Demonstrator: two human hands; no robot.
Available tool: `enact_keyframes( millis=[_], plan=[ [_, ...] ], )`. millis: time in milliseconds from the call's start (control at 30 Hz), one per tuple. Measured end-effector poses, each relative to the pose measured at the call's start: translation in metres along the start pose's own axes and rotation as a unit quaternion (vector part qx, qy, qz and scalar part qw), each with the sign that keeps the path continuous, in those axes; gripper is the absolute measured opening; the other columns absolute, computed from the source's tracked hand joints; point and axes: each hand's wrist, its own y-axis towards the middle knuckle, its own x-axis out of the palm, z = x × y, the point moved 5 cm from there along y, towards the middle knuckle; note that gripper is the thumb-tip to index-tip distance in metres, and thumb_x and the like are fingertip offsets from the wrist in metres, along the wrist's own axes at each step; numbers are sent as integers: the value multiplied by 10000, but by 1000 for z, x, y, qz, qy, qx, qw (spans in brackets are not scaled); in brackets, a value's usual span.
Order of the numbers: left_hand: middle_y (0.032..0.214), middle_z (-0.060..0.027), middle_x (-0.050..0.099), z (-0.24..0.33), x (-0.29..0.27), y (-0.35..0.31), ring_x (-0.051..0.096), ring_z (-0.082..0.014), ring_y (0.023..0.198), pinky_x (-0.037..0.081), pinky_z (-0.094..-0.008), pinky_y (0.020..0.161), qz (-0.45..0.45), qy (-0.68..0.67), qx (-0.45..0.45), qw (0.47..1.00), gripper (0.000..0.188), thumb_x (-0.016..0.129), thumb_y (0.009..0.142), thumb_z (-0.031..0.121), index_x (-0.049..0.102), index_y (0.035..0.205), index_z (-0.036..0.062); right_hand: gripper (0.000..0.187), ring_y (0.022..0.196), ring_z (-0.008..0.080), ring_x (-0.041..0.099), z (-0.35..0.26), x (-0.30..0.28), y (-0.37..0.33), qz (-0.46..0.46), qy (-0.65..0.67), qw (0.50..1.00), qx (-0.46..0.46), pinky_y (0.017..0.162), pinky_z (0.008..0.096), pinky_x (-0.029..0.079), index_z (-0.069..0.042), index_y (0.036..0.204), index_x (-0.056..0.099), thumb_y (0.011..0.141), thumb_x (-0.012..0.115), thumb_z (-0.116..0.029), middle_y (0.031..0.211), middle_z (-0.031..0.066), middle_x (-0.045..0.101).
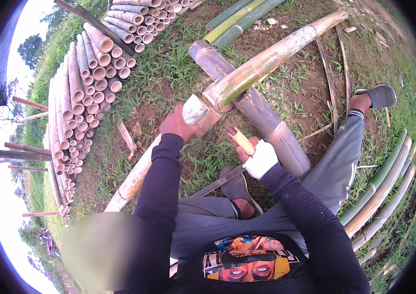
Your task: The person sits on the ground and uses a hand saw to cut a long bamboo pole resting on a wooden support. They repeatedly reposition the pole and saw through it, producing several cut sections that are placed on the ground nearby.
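Note:
A long bamboo pole [267,54] runs diagonally from the far right toward the near left, crossing a thicker greyish bamboo log [267,117] on the ground. My left hand [178,123] is bare and wrapped around the pole beside a pale, whitish section [195,110] near a joint. In my right hand [262,159], which wears a white glove, is a pale wooden handle [241,140] with a dark end pointing up toward the pole. A dark flat strip [215,185] reaches down-left from under this fist; I cannot tell whether it belongs to the handle.
Stacked cut bamboo [90,93] rises at the left. Green bamboo poles [242,22] lie at the far side, and split lengths [379,186] at the right. My shoes [377,95] rest on grass, one by thin bamboo strips [330,83]. A blurred round patch covers the lower left.

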Motion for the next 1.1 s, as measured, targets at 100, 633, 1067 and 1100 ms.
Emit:
enact_keyframes(
  millis=[100, 633, 1067, 1100],
  plan=[
    [1139, -239, 738, -3, -6, -2, 722, -426, 1051, 578, -504, 914, -12, -6, 2, 1000, 947, 876, 698, 469, 476, 1474, 101, 393, 836, 416, 721, 41, -6, -73, -2, -45, 992, -121, 752, 503, 589, -30, 1097, 706, 907, 732, -373, 897, 220, 729],
    [1253, -241, 702, -20, -122, -140, 679, -422, 1168, 527, -498, 1013, -97, -152, 138, 974, 954, 859, 748, 582, 529, 1487, 77, 711, 1151, 335, 666, -57, 24, 31, -135, 476, 861, 115, 763, 470, 632, -141, 1444, 456, 903, 788, -461, 1333, 153, 597],
    [1255, -159, 685, -204, 126, -330, 670, -340, 1151, 539, -529, 1048, 484, -829, -247, 132, 748, 760, 889, 576, 543, 1416, 92, 608, 1073, 298, 677, -16, 22, -9, -166, 427, 881, 117, 883, 487, 572, -116, 1305, 585, 907, 736, -551, 1252, 96, 642],
    [1241, -158, 688, -202, 130, -327, 680, -342, 1128, 550, -530, 1031, 490, -823, -258, 126, 741, 757, 891, 573, 544, 1416, 95, 628, 1100, 308, 649, -15, 22, -7, -174, 410, 893, 69, 886, 475, 574, -55, 1275, 523, 924, 700, -544, 1218, 154, 592]
  ],
)
